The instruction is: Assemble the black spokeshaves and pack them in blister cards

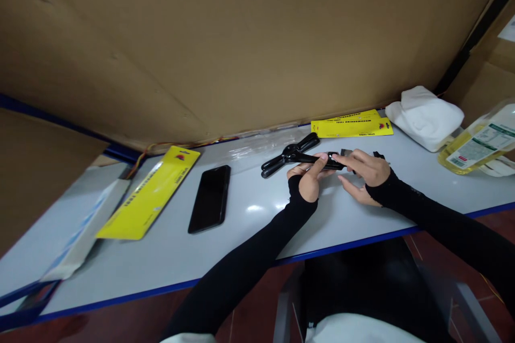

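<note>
Head view: we see the left hand point(308, 179) and right hand point(364, 169) both pinched on a black tool point(295, 156) lying mid-table point(257, 209), its handles splayed. Yellow cards point(352, 124) lie unused behind; tool looks out of its pack, still unfitted

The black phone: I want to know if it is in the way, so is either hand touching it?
No: the black phone lies alone on the table, while the left hand and right hand hold the black tool.
</note>
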